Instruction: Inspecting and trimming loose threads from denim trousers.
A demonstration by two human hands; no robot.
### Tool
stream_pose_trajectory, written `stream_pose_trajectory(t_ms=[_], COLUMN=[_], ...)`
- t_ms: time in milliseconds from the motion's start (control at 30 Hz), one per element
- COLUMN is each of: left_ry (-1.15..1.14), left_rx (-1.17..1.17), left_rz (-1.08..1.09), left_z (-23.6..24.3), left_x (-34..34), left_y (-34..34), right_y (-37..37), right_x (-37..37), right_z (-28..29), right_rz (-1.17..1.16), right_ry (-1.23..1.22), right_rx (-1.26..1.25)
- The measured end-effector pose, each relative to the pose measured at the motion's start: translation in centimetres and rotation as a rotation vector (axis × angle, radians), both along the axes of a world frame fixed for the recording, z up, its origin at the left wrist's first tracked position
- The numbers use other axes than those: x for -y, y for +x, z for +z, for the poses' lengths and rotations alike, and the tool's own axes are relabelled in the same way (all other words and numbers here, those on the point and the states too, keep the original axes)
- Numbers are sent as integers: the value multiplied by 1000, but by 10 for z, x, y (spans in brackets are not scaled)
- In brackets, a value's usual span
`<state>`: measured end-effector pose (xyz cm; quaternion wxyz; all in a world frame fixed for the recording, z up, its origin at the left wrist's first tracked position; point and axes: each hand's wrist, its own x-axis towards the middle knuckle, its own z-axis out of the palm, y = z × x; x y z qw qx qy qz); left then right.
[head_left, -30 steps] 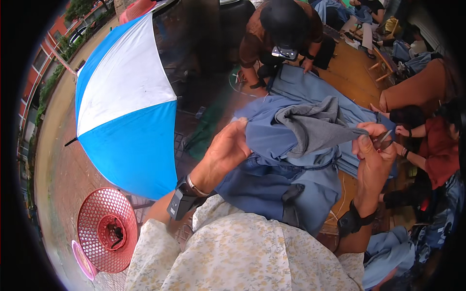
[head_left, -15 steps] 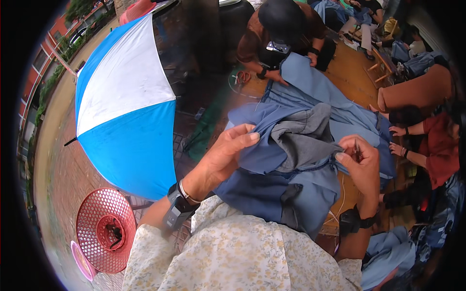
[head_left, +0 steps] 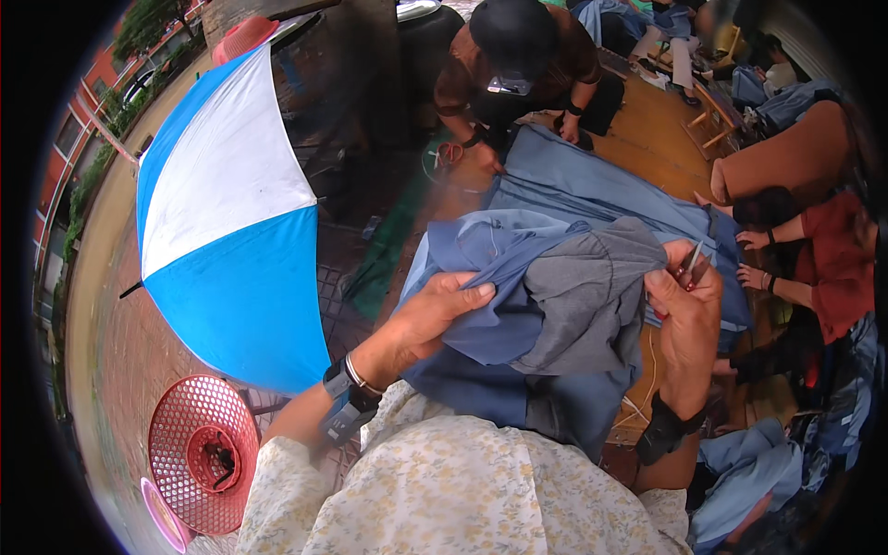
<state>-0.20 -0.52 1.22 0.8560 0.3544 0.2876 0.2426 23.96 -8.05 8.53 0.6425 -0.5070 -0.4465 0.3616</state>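
A blue garment (head_left: 486, 319) with a grey inner cloth (head_left: 592, 296) is stretched between my two hands in front of my lap. My left hand (head_left: 435, 319) pinches its bunched blue edge between thumb and fingers. At the other side, my right hand (head_left: 686, 310) is closed on the grey cloth's edge. That same hand also holds small scissors (head_left: 694, 259), blade pointing up from the fingers, with a bit of red showing below. More blue cloth hangs down over my knees, and its lower folds are partly hidden.
Across from me a person in a dark cap (head_left: 518, 42) handles light blue cloth (head_left: 592, 180) on a wooden board (head_left: 647, 129). At right is a person in a red top (head_left: 832, 268). A blue-and-white umbrella (head_left: 231, 277) and a red plastic basket (head_left: 176, 416) stand at left.
My hands have lifted and spread the garment, so the grey cloth lies flatter and fuller between them. The scissors' blade shows more clearly. The other person's cloth has shifted lower and flatter.
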Motion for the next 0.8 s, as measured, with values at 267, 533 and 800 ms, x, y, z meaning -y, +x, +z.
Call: stream_pose_trajectory(t_ms=[267,533,800], left_ry=[916,1222,893], left_rx=[-261,-235,-83], left_rz=[464,80,34], left_z=[40,76,77], left_x=[-1,34,28], left_y=[5,52,64], right_y=[1,-24,-21], right_x=[-4,-12,-9], right_z=[35,30,17], right_rz=[108,243,176], right_ry=[-58,58,51], right_rx=[-14,-156,-212])
